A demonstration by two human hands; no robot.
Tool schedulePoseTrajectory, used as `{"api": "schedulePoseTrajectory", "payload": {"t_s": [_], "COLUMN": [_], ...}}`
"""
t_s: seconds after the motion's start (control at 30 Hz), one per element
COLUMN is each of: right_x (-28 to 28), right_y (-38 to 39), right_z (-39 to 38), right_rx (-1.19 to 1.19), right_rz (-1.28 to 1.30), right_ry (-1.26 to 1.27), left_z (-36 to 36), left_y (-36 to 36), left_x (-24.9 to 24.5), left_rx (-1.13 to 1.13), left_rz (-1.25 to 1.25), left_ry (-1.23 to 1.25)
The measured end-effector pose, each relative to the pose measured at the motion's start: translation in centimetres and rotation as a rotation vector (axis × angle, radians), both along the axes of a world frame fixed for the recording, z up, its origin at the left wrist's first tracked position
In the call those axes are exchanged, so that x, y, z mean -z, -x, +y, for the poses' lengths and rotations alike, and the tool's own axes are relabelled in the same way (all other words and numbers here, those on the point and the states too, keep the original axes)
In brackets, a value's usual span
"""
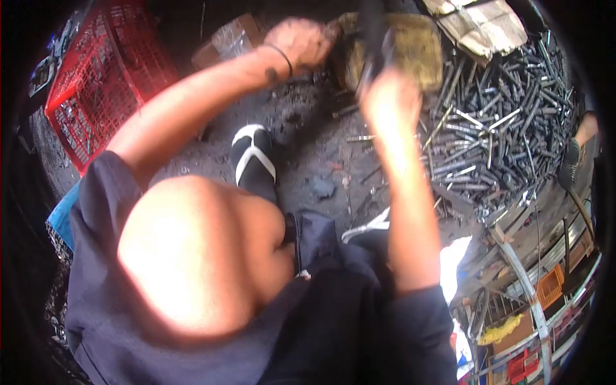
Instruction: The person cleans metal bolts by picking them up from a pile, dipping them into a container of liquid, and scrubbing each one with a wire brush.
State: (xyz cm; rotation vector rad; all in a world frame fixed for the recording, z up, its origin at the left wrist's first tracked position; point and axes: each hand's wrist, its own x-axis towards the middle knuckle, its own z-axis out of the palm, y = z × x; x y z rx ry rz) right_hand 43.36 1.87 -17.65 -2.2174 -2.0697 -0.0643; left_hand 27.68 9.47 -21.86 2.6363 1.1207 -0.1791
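Observation:
My left hand (300, 42), with a dark band at its wrist, is closed at the top centre, its fingers wrapped round something dark that I cannot make out. To its right, my right hand (393, 96) is closed on a dark, motion-blurred tool (374, 38) that points up and away. Behind the tool lies a worn yellowish block (420, 51), partly hidden by the tool and my right hand. Whether the tool touches the block cannot be told.
A large heap of metal rods (500, 122) covers the right side, with flattened cardboard (484, 29) above it. A red plastic crate (96, 90) stands at the left, near a cardboard box (240, 35). Another person's foot (571, 163) shows at the far right.

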Motion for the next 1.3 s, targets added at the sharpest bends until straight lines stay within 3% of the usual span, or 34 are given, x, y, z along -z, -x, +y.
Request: {"api": "schedulePoseTrajectory", "payload": {"t_s": [0.03, 0.07, 0.1, 0.13, 0.2, 0.23, 0.37, 0.43, 0.5, 0.6, 0.67, 0.77, 0.83, 0.9, 0.97, 1.07, 1.1, 1.13, 1.2, 1.27, 1.3], "right_x": [-0.6, -2.4, -4.2, -5.1, -4.0, -7.2, -5.3, -4.3, -3.6, 0.3, -1.1, -3.9, -2.0, 0.1, -2.8, -5.5, -6.8, -9.6, -7.4, -4.6, -4.5], "right_y": [-2.3, -3.2, -4.2, -4.4, -7.8, -4.9, -3.3, -1.7, 0.1, 0.7, -1.1, -0.2, 0.9, -0.1, -3.2, -6.1, -6.2, -4.5, -5.1, -4.6, -3.4], "right_z": [3.4, 5.9, 8.5, 9.8, 8.3, 5.7, -2.6, -5.2, -5.8, -0.2, 5.9, 4.1, 0.7, 2.5, 8.1, 9.8, 8.8, 6.3, 1.8, -2.0, -3.5], "right_rx": [0.076, 0.198, 0.327, 0.489, 0.011, 0.283, 0.453, 0.441, 0.358, 0.035, -0.212, -0.042, 0.073, 0.141, -0.001, 0.244, 0.313, 0.323, 0.296, 0.333, 0.387], "right_rz": [0.150, 0.290, 0.423, 0.550, 0.343, 0.489, 0.863, 0.843, 0.689, 0.232, 0.220, 0.224, 0.258, 0.218, 0.172, 0.322, 0.369, 0.632, 0.866, 0.844, 0.999], "right_ry": [0.280, 0.324, 0.352, 0.140, -0.005, 0.152, 0.281, 0.344, 0.404, 0.175, 0.137, 0.020, 0.067, 0.279, 0.394, 0.119, 0.044, 0.121, 0.053, 0.090, 0.127], "left_z": [0.3, 0.7, 0.6, 0.6, 0.2, 0.5, 0.7, 1.0, 0.7, 0.3, 0.0, -0.1, -0.3, -0.2, 0.8, 0.2, 0.6, 1.0, 1.3, 1.1, 1.1], "left_y": [-0.1, -0.1, -0.2, -0.1, 1.1, 1.5, 1.4, 1.2, 1.2, 1.2, 0.8, 0.8, 1.0, 0.2, -0.3, 0.6, 1.2, 1.5, 2.3, 1.4, 1.4], "left_x": [0.2, 0.0, -1.0, -0.7, 0.7, -0.1, -1.6, -1.9, -2.0, -1.7, -1.4, -0.6, 0.3, 0.1, -0.3, -0.5, -0.3, 0.1, 1.2, -0.7, -0.4], "left_rx": [-0.013, -0.022, -0.053, -0.076, -0.119, -0.177, -0.294, -0.321, -0.200, -0.112, -0.071, -0.046, -0.018, -0.046, -0.078, -0.158, -0.192, -0.190, -0.202, -0.295, -0.278], "left_rz": [0.008, 0.015, 0.031, -0.040, -0.163, -0.248, -0.320, -0.278, -0.120, -0.034, -0.031, -0.059, -0.068, -0.011, -0.115, -0.207, -0.214, -0.256, -0.335, -0.246, -0.219], "left_ry": [0.016, 0.018, 0.088, 0.059, 0.007, 0.192, 0.336, 0.447, 0.379, 0.249, 0.151, 0.083, 0.008, 0.089, 0.035, -0.040, 0.064, 0.118, 0.232, 0.316, 0.321]}}
